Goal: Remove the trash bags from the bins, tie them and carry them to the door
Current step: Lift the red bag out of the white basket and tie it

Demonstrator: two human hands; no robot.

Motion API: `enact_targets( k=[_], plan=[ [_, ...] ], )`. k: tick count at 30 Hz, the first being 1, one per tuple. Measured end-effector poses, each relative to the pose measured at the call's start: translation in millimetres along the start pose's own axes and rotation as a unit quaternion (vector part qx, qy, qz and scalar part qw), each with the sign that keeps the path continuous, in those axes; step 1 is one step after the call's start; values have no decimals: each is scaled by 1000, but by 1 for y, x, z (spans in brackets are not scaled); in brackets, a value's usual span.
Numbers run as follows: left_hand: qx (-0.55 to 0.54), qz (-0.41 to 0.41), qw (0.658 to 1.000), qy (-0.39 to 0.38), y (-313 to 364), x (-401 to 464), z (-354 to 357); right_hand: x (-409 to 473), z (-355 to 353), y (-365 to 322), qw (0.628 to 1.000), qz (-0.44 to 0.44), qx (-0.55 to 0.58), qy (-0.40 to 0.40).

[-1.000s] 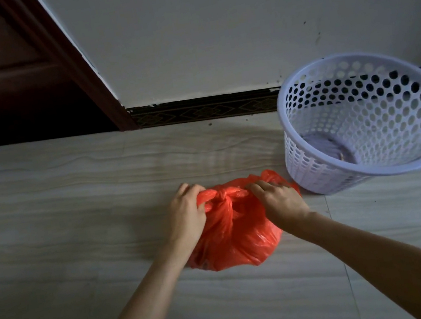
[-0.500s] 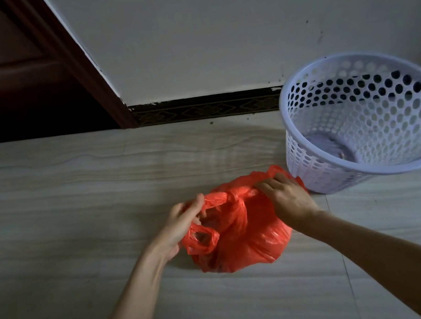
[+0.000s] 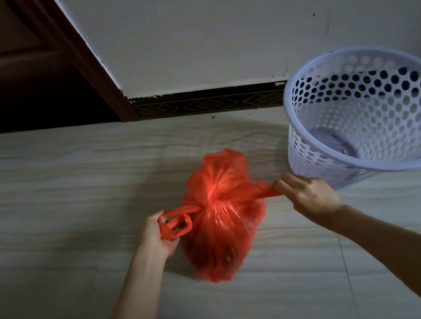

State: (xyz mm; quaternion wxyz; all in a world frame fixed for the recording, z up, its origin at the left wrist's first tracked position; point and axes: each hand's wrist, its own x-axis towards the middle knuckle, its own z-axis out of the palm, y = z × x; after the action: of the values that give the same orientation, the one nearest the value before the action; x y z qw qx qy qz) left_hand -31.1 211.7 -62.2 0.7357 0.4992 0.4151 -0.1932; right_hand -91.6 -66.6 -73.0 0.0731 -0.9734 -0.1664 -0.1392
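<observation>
An orange trash bag (image 3: 220, 229), full and bunched at its neck, sits on the pale floor in the middle of the view. My left hand (image 3: 158, 236) grips the bag's left handle loop, pulled out to the left. My right hand (image 3: 308, 193) pinches the other handle, stretched taut to the right. A knot is forming between the two handles at the bag's neck. The white perforated bin (image 3: 369, 161) stands just right of the bag, with no bag in it, close behind my right hand.
A dark wooden door (image 3: 6, 76) and its frame fill the upper left. A white wall with a dark patterned baseboard (image 3: 208, 101) runs behind the bag and bin. Pale tiled floor spreads to the left and in front.
Both hands have moved apart from the top of the bag, drawing the two handles outward and tightening them at the neck. The bag has stretched taller.
</observation>
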Motion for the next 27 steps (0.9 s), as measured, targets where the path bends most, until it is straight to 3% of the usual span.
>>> enact_targets(
  k=[7, 11, 14, 17, 19, 20, 21, 23, 25, 27],
  plan=[
    [-1, -23, 1000, -3, 3, -1, -10, -16, 15, 16, 999, 14, -25, -43],
    [-21, 14, 998, -53, -12, 10, -18, -11, 3, 21, 981, 136, 7, -141],
    [-29, 24, 985, -169, -9, 2, -16, -5, 0, 19, 926, 243, 88, -274],
    [-1, 42, 965, -257, 1, -10, -17, 7, -1, 4, 891, 273, 246, -267],
    [-31, 55, 915, -399, 4, -14, -13, 20, -7, -2, 861, 283, 332, -262],
    [-7, 91, 899, -428, 5, -18, -8, 27, -12, -5, 845, 284, 371, -261],
    [39, 92, 906, -412, 4, -11, -6, 34, -18, -8, 833, 281, 401, -258],
    [159, 180, 929, -281, -6, -9, 11, 46, -26, -11, 824, 261, 427, -264],
    [231, 278, 904, -228, -16, -13, 31, 53, -32, -11, 816, 251, 441, -276],
    [339, 372, 843, -188, -29, -9, 41, 59, -40, -9, 798, 263, 480, -254]
  ],
)
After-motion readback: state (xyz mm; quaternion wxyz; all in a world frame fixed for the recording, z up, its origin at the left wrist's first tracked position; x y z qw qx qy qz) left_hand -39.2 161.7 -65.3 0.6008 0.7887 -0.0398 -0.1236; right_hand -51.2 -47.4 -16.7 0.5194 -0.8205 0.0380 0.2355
